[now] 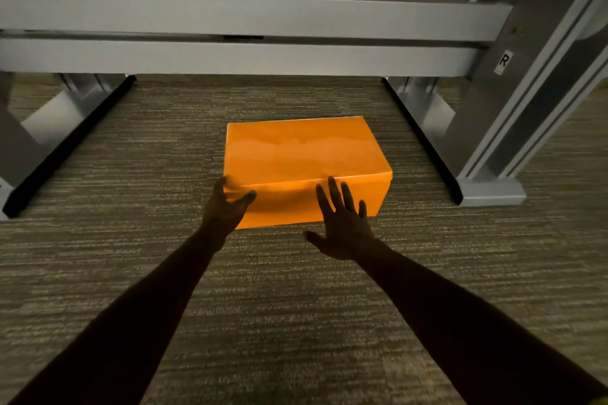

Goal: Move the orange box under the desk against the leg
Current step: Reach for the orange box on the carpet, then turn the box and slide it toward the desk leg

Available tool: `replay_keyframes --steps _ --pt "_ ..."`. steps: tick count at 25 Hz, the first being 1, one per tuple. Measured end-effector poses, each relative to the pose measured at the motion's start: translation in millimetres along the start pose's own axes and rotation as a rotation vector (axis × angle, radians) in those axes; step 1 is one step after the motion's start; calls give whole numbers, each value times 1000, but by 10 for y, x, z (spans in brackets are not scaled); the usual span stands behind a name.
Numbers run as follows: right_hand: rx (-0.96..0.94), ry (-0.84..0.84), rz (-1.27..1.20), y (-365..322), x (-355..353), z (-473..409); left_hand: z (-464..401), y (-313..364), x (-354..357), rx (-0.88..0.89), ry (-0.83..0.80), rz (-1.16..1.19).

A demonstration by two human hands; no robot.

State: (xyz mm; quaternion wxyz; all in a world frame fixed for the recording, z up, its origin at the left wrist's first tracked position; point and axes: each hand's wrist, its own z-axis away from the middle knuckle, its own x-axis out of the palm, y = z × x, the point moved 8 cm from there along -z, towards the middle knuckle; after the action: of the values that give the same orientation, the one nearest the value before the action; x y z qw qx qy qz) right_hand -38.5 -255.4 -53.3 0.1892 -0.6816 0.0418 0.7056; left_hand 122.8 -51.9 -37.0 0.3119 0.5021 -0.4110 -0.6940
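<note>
An orange box (pixel 302 154) with its lid on lies on the carpet under the desk, midway between the two legs. My left hand (pixel 225 207) is at the box's near left corner, fingers spread and slightly blurred, touching or almost touching the edge. My right hand (pixel 342 223) is flat with fingers apart against the box's near side, right of centre. Neither hand grips the box. The right desk leg (pixel 513 128), marked with an "R" label, stands to the right, a clear gap away from the box.
The left desk leg's foot (pixel 65 141) runs diagonally at the left. A grey crossbeam (pixel 243 39) spans the desk's underside above the box. Striped carpet (pixel 296 306) covers the floor around the box.
</note>
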Motion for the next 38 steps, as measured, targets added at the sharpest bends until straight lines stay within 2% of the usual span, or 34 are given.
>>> replay_keyframes --steps 1,3,5,7,9,11,14,16,17,18,20,22,23,26,29,32,33,36,38 --pt "30 23 -67 -31 -25 11 133 -5 -31 -22 59 0" --pt "167 88 -353 -89 -56 42 441 -47 4 -93 110 102" --pt "381 205 -722 -68 -15 131 751 -94 213 -152 0 293" --pt "568 231 -1032 -64 147 246 1081 -94 503 -204 -184 435" --pt "718 237 -1256 -39 312 371 1308 -63 740 -231 -323 483" --pt "752 254 -1370 6 383 450 1366 -74 832 -257 -350 453" --pt "706 222 -1434 25 379 504 1320 -117 758 -305 -325 431" --pt "677 237 -1404 63 330 549 1300 -138 703 -304 -353 291" --pt "648 252 -1392 97 297 580 1295 -99 638 -244 -346 183" --pt "612 270 -1395 147 270 616 1266 -28 540 -147 -285 74" --pt "537 301 -1407 293 234 743 1172 141 266 53 -39 -72" --pt "490 291 -1424 453 193 883 1094 228 30 159 156 -123" --pt "470 275 -1438 520 160 947 1025 192 9 123 147 -133" --pt "410 216 -1461 692 59 1087 912 -82 163 -68 -43 -108" --pt "433 167 -1472 790 31 1214 981 -191 371 -102 -234 36" --pt "674 274 -1500 1001 130 1431 1070 -209 469 -55 -274 62" --pt "758 257 -1482 1047 168 1514 1088 -197 482 -41 -262 41" --pt "736 65 -1501 936 209 1584 1125 -140 551 15 -238 7" --pt "714 147 -1500 994 178 1580 1209 -45 650 56 -259 22"
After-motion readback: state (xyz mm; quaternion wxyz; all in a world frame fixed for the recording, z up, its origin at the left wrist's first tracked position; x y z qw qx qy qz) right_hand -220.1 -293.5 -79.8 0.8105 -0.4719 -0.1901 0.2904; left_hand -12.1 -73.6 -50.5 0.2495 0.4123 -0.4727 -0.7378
